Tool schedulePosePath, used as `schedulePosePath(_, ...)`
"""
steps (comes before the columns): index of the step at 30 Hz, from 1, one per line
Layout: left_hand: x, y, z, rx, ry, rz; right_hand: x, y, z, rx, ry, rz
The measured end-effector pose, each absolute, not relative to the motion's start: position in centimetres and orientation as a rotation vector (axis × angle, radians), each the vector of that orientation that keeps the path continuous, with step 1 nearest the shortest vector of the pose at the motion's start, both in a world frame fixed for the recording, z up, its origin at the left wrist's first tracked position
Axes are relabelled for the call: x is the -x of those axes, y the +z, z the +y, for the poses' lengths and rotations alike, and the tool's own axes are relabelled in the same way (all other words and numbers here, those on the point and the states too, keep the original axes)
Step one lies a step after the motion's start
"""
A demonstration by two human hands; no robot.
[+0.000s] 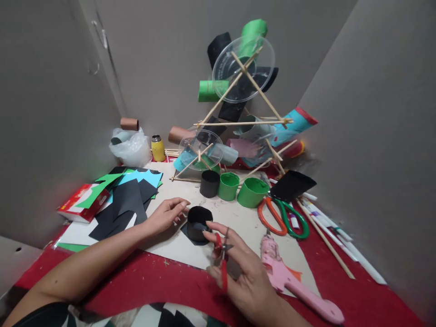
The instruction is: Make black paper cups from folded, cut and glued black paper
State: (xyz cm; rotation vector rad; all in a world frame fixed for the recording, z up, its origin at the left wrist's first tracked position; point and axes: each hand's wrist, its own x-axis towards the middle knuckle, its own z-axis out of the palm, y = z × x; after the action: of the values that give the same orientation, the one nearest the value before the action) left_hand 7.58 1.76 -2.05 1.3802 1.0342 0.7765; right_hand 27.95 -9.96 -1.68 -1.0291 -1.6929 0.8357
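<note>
Your R grip has red scissors, L grip loose, empty; steady black tube nr front edge of surface w/ L.

gray walls on three sides | red surface | dim light

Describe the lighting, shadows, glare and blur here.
Head view: dim, fairly flat light; head view: soft shadow beneath the left hand; head view: faint glare on the upper clear disc; head view: right hand and scissors look slightly soft.
</note>
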Motion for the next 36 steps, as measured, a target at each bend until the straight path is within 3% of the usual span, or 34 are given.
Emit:
schedulePosePath(8, -7.1, -2.7, 1.3, -1.195, 0.884, 0.98, -26.9, -0.5, -8.7, 1.153, 0.347, -2.207)
schedulePosePath(18, -7.1, -3.3, 1.5, -0.923, 0.962, 0.942, -27.7, 0.5, -8.3, 0.989, 0.195, -2.33)
schedulePosePath(27, -7.5, -3.6, -0.3, -0.64, 0.594, 0.758, -27.9, 0.9, -9.4, 0.871, -0.037, -2.507)
schedulePosePath(36, -8.1, -3.7, -1.5, -0.537, 0.469, 0.777, -27.5, 0.6, -9.7, 0.753, -0.118, -2.452)
